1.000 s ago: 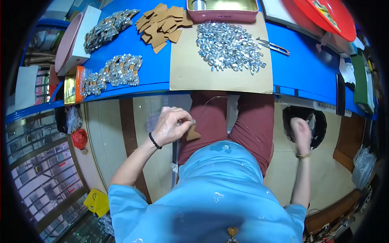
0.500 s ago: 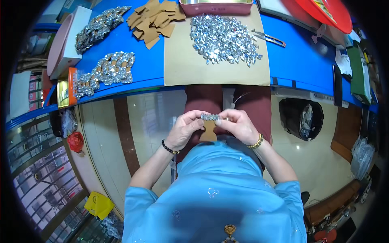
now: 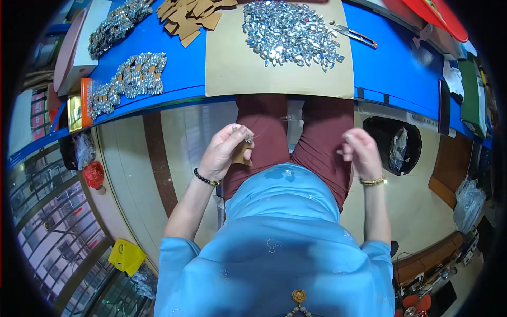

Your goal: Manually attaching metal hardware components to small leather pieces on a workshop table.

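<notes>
Over my left thigh, my left hand (image 3: 221,152) grips a tan card (image 3: 241,155) between thumb and fingers. Silvery stones show at the card's upper end, partly hidden by the thumb, and a fine thread-like line runs off toward the right. Well apart from it, my right hand (image 3: 365,154) is raised over the right side of my lap with fingers curled and pinched; what they hold, if anything, is too small to make out. Beyond both hands, a pile of clear faceted stones (image 3: 288,34) lies on a beige board (image 3: 227,79).
Blue table (image 3: 185,68) spans the far side. On it are stone-covered cards (image 3: 140,74), another cluster of them (image 3: 119,29), plain tan cards (image 3: 190,16) and metal thread snips (image 3: 355,36). A black bin (image 3: 376,145) stands on the floor at right.
My hands have separated: the right swung out to the right, while the left drew leftward and up with the card, now tilted. The table sits slightly higher in view.
</notes>
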The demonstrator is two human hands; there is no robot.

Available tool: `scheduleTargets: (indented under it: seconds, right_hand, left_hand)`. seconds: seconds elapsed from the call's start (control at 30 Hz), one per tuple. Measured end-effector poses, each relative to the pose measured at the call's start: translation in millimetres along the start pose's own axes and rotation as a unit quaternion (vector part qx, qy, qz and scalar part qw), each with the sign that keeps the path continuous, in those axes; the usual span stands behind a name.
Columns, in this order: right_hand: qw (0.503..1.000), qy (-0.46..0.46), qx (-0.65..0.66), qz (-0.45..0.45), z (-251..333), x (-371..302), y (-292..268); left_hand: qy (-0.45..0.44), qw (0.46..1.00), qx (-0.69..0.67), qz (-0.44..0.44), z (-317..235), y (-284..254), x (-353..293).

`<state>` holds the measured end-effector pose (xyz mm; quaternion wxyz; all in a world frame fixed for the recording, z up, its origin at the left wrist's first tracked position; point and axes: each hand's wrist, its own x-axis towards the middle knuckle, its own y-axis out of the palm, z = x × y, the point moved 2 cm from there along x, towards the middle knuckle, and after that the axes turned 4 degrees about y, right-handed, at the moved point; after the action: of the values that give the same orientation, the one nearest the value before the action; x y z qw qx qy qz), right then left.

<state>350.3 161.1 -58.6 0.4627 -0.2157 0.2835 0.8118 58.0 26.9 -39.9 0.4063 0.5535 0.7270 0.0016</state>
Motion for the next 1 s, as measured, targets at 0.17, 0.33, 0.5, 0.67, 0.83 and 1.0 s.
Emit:
scheduleTargets:
  seconds: [0.17, 0.33, 0.5, 0.67, 0.83, 1.0]
  right_hand:
    - [0.97, 0.017, 0.124, -0.206, -12, -35, -129]
    - [0.893, 0.027, 0.097, -0.438, -74, -113, -340]
    - [0.721, 0.132, -0.308, -0.607, -82, -172, -417]
    - [0.688, -0.096, -0.509, -0.508, -102, -122, -401]
    - [0.95, -0.146, -0.219, -0.168, -34, -27, -92]
    - [0.956, -0.111, -0.263, 0.072, -15, -10, 56]
  left_hand:
    - [0.002, 0.995, 0.041, -0.094, -6, -10, -4]
    - [0.04, 0.989, 0.06, -0.132, -27, -42, -8]
    - [0.103, 0.953, 0.208, -0.197, -35, -58, -13]
    - [0.046, 0.977, 0.144, -0.149, -16, -3, 18]
    - [-0.02, 0.996, 0.086, -0.004, 12, 10, 12]
    - [-0.022, 0.999, 0.036, 0.027, 19, 38, 7]
